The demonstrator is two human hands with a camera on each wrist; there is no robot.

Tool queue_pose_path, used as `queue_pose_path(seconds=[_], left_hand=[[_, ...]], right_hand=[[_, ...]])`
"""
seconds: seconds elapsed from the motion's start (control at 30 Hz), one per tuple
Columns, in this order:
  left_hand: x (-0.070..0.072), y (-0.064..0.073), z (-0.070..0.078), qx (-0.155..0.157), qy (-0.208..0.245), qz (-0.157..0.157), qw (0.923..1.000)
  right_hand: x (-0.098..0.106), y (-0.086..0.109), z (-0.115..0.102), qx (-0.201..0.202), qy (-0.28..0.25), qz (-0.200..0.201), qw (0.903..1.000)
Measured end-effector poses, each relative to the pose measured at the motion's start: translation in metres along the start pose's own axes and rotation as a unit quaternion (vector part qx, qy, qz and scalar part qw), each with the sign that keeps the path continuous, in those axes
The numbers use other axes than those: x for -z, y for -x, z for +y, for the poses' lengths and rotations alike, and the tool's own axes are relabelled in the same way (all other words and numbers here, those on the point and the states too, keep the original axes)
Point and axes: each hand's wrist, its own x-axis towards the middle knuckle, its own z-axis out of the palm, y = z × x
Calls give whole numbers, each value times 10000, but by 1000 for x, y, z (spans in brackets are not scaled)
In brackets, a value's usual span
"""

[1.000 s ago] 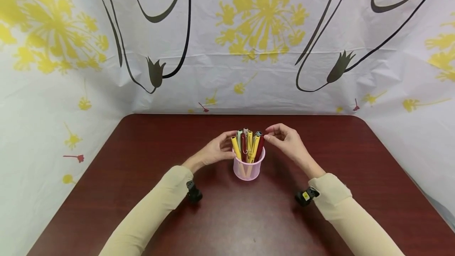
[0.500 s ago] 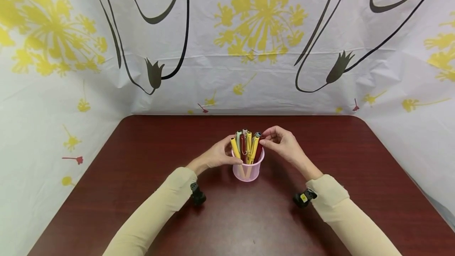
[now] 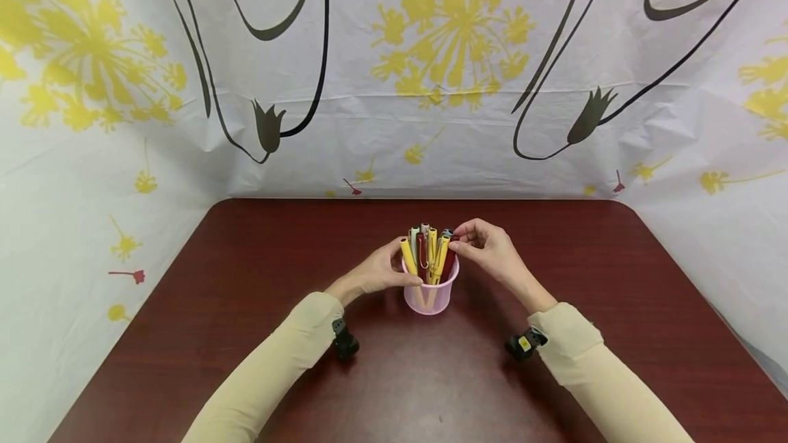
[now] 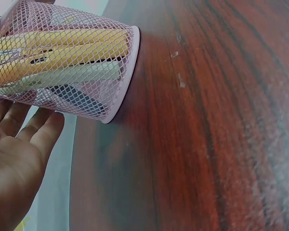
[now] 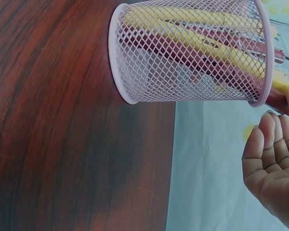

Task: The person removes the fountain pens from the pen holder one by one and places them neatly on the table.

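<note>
A pink mesh pen cup (image 3: 438, 299) stands upright on the table, packed with yellow, dark red, pale green and other pens. My left hand (image 3: 378, 270) holds the cup from its left side, thumb across the front rim. In the left wrist view the fingers (image 4: 47, 127) lie against the mesh (image 4: 94, 89) on the far side. On the right, my right hand (image 3: 497, 253) pinches the upper end of a dark red pen (image 3: 451, 262) between thumb and forefinger. The right wrist view shows that pen (image 5: 277, 100) leaning out past the rim, the other fingers curved below it.
The dark red-brown wooden table (image 3: 425, 388) runs to a rounded back edge. Behind it and along both sides hangs a white sheet (image 3: 345, 156) with yellow flowers and dark stems. Each wrist wears a small black camera, one on the left (image 3: 345, 340).
My left thumb has come round onto the front of the cup's rim. The right hand has moved slightly left and down to the dark red pen's top. The pens remain in the cup.
</note>
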Motion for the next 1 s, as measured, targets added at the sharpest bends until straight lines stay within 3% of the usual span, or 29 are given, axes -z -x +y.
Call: queue_pose_path(seconds=[0.27,0.63,0.83,1.0], left_hand=[[-3,0,-6,-223,155,151,9995],[-7,2,-7,-131,280,155,9994],[-7,12,13,-170,358,100,9992],[-8,16,19,-153,403,131,9990]], right_hand=[[-2,0,-1,-14,36,37,10000],[-3,0,-2,28,132,34,9999],[-1,0,-3,-5,49,76,10000],[1,-8,17,-6,-200,162,9997]])
